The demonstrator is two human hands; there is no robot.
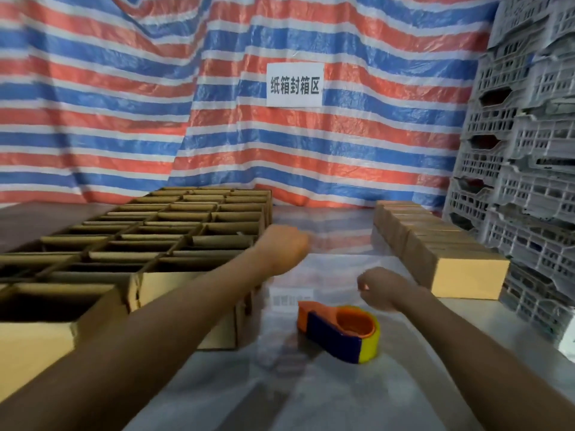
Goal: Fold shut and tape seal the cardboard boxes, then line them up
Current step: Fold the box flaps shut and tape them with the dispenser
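Blurred left hand (283, 251): grip, cannot tell; right hand (383, 290) loosely curled, empty, near plastic tape dispenser (334, 337).

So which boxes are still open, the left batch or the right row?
The left batch: flaps up, dark insides showing. The right row has flat, closed tops.

Left hand (283, 251), right hand (379, 290), one tape dispenser (340, 331), one sign (295, 84) — boxes (466, 275) uncountable.
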